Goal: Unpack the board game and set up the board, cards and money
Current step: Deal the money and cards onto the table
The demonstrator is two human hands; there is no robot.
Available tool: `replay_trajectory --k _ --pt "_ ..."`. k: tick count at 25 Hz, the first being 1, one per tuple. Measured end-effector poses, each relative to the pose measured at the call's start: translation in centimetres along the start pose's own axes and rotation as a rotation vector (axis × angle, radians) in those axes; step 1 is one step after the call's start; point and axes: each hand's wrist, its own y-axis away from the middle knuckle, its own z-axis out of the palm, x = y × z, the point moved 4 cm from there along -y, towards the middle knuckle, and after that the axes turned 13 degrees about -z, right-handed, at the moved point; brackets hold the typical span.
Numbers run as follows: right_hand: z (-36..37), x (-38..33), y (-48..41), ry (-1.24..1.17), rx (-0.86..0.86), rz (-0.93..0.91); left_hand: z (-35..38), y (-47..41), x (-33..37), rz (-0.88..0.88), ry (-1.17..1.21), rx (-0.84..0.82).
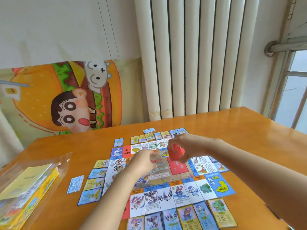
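Note:
The paper game board (191, 191) lies flat on the orange table (249, 138). Property cards run along its near edge (187, 216), its left edge (96, 183) and its far edge (149, 136). My right hand (191, 146) holds a small stack of red cards (175, 152) above the board's centre, over a red card space (176, 168). My left hand (142, 163) hovers over the board's middle with its knuckles up. It is blurred, and its fingertips are hidden. A pale blue note (75, 184) lies left of the cards.
The yellow game box (28, 196) sits in clear plastic wrap at the table's left edge. A cartoon cushion (66, 97) and a white radiator (199, 55) stand behind the table. A window (295, 90) is at the right.

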Motion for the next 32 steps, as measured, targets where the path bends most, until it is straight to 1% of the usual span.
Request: replay_trajectory --k 3,6,11,18,23,27,29,32 --pt "1.9 1.5 -0.7 -0.023 -0.097 0.009 1.2 -0.9 -1.1 -0.01 -0.074 -0.042" --pt "3.4 2.3 -1.2 -0.02 -0.152 0.016 2.0 -1.7 -1.8 -0.042 -0.098 -0.055" --pt "4.1 2.8 -1.2 -0.053 -0.146 0.03 2.3 -1.9 -1.8 -0.055 -0.119 -0.061" --pt "4.0 3.0 -1.2 -0.054 -0.192 0.056 2.6 -2.2 -2.1 -0.056 -0.113 -0.067" --pt "4.1 3.6 -1.5 -0.082 -0.131 0.092 2.6 -2.0 -1.8 -0.045 -0.106 -0.067" --pt "3.4 2.5 -1.0 -0.031 -0.143 0.126 1.9 -0.4 -1.2 0.021 -0.016 0.067" --pt "2.4 1.2 -0.6 -0.06 -0.059 0.129 0.7 1.4 -1.3 0.067 0.031 0.144" --pt "0.5 -2.3 -0.3 -0.055 0.08 0.05 -1.3 4.9 -2.5 0.09 0.126 0.218"
